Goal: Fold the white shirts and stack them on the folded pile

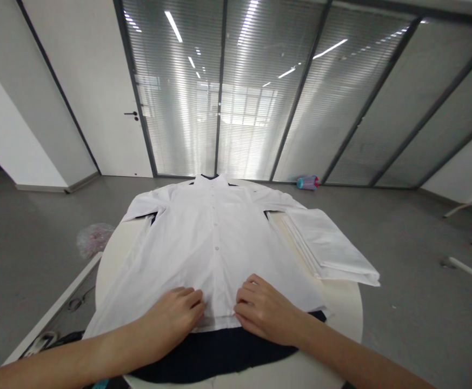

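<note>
A white button-up shirt (215, 232) lies front side up, its collar at the far end and its sleeves spread out. Dark navy cloth (215, 351) shows beneath it at the hem, with dark bits at the collar and underarms. At the hem, left of the button strip, my left hand (179, 310) has its fingers curled closed on the shirt's edge. My right hand (258, 310) likewise grips the hem right of the strip. Both sets of fingertips are partly hidden against the fabric.
Under everything is a round pale table (347, 308). A folded white cloth (333, 243) overhangs its right edge. On the floor are a crumpled plastic bag (93, 240) at left and a blue-and-red bundle (307, 182) by the glass partition (244, 124). A pale rail (57, 305) runs at left.
</note>
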A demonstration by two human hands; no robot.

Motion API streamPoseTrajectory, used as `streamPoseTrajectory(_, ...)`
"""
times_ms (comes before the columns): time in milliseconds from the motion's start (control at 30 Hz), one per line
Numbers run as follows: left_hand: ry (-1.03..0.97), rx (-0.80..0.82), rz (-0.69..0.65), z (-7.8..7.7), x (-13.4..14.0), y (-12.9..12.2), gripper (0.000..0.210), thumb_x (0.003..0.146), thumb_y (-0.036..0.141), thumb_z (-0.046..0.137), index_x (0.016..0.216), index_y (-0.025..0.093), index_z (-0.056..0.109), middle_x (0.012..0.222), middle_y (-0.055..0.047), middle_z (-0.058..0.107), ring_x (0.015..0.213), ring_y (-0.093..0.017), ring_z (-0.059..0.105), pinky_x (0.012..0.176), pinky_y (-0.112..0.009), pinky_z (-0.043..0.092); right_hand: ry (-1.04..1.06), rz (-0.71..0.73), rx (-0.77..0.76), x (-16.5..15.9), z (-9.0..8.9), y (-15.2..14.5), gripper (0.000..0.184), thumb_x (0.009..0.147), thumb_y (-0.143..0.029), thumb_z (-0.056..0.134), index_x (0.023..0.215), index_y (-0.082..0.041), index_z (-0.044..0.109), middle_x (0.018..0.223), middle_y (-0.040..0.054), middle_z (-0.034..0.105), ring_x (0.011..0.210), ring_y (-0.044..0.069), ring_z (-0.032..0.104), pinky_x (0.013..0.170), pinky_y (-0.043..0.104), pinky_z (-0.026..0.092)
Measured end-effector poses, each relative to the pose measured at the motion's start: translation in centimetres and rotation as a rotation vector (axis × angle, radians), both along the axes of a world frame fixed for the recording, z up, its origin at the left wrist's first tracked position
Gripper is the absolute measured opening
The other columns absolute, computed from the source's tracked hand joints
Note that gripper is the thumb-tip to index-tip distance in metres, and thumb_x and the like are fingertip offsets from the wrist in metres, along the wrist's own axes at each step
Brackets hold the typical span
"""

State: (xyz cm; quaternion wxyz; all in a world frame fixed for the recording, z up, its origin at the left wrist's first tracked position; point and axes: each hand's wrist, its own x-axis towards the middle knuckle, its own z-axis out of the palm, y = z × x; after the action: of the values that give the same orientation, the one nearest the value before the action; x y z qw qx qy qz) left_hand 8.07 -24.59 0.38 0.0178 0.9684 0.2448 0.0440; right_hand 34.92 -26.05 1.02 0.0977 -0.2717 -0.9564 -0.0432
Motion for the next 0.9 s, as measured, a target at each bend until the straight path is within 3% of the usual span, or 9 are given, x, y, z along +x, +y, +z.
streamPoseTrajectory(167, -0.012, -0.051, -0.021, 0.7, -0.1, -0.2, 0.015, 0.091, 0.007, 0.052, 0.083, 0.018, 0.058, 0.082, -0.004, 0.061, 0.073, -0.019, 0.058, 0.068, -0.032, 0.044, -0.065, 0.010, -0.083, -0.2, 0.9, -0.1, 0.018, 0.096, -0.025, 0.055, 0.081, -0.018, 0.062, 0.082, 0.0024, 0.063, 0.078, 0.016, 0.054, 0.077, 0.032, 0.037)
streamPoseTrajectory(300, -0.078, -0.190, -0.079, 3.2, 0.3, 1.7, 0.017, 0.099, 0.025, 0.052, 0.087, 0.020, 0.062, 0.081, -0.002, 0.063, 0.073, -0.016, 0.061, 0.068, -0.027, 0.043, -0.082, -0.021, -0.038, 1.0, 4.4, 2.3, 0.021, 0.097, -0.031, 0.056, 0.086, -0.018, 0.068, 0.085, 0.0038, 0.067, 0.079, 0.017, 0.059, 0.078, 0.032, 0.038)
streamPoseTrajectory(400, -0.186, -0.204, -0.022, 4.5, 1.3, 5.8, 0.021, 0.099, 0.030, 0.050, 0.093, 0.020, 0.067, 0.088, -0.003, 0.067, 0.078, -0.016, 0.064, 0.070, -0.026, 0.043, -0.039, -0.271, 0.046, 3.9, 8.2, 7.4, 0.023, 0.098, -0.030, 0.053, 0.098, -0.018, 0.072, 0.094, 0.0074, 0.071, 0.088, 0.020, 0.063, 0.083, 0.033, 0.040)
streamPoseTrajectory(533, -0.283, -0.197, 0.120, 4.1, 2.8, 13.3, 0.023, 0.095, 0.031, 0.051, 0.093, 0.019, 0.071, 0.090, -0.004, 0.067, 0.076, -0.015, 0.063, 0.070, -0.025, 0.044, -0.126, -0.738, 0.044, 9.9, 11.3, 16.5, 0.024, 0.094, -0.025, 0.052, 0.102, -0.020, 0.075, 0.104, 0.0079, 0.074, 0.095, 0.023, 0.066, 0.080, 0.030, 0.044)
streamPoseTrajectory(633, -0.312, -0.159, 0.220, 2.5, 3.2, 18.3, 0.025, 0.093, 0.030, 0.050, 0.087, 0.019, 0.071, 0.087, -0.004, 0.067, 0.073, -0.016, 0.062, 0.069, -0.026, 0.043, -0.142, -1.038, -0.131, 14.3, 11.0, 22.1, 0.027, 0.091, -0.024, 0.054, 0.108, -0.022, 0.075, 0.115, 0.0079, 0.073, 0.105, 0.024, 0.066, 0.083, 0.028, 0.046)
streamPoseTrajectory(700, -0.333, -0.133, 0.293, 1.1, 2.9, 20.7, 0.027, 0.093, 0.032, 0.049, 0.087, 0.019, 0.071, 0.086, -0.005, 0.067, 0.073, -0.017, 0.061, 0.068, -0.027, 0.042, -0.164, -1.152, -0.206, 16.4, 9.8, 24.6, 0.028, 0.088, -0.020, 0.056, 0.109, -0.021, 0.075, 0.115, 0.0107, 0.072, 0.107, 0.025, 0.067, 0.085, 0.030, 0.048)
streamPoseTrajectory(800, -0.404, -0.134, 0.370, -1.3, 2.2, 22.9, 0.031, 0.094, 0.036, 0.047, 0.089, 0.018, 0.071, 0.086, -0.006, 0.066, 0.073, -0.017, 0.059, 0.068, -0.027, 0.042, -0.193, -1.290, -0.273, 18.8, 7.5, 26.9, 0.033, 0.082, -0.014, 0.062, 0.112, -0.018, 0.074, 0.118, 0.0143, 0.071, 0.108, 0.028, 0.067, 0.088, 0.037, 0.051)
streamPoseTrajectory(900, -0.468, -0.169, 0.363, -3.3, 1.7, 23.8, 0.032, 0.095, 0.036, 0.046, 0.089, 0.017, 0.071, 0.088, -0.006, 0.064, 0.072, -0.016, 0.058, 0.069, -0.027, 0.043, -0.202, -1.421, -0.319, 20.6, 5.3, 28.4, 0.046, 0.078, -0.009, 0.067, 0.123, -0.020, 0.069, 0.128, 0.0166, 0.066, 0.115, 0.031, 0.065, 0.092, 0.043, 0.051)
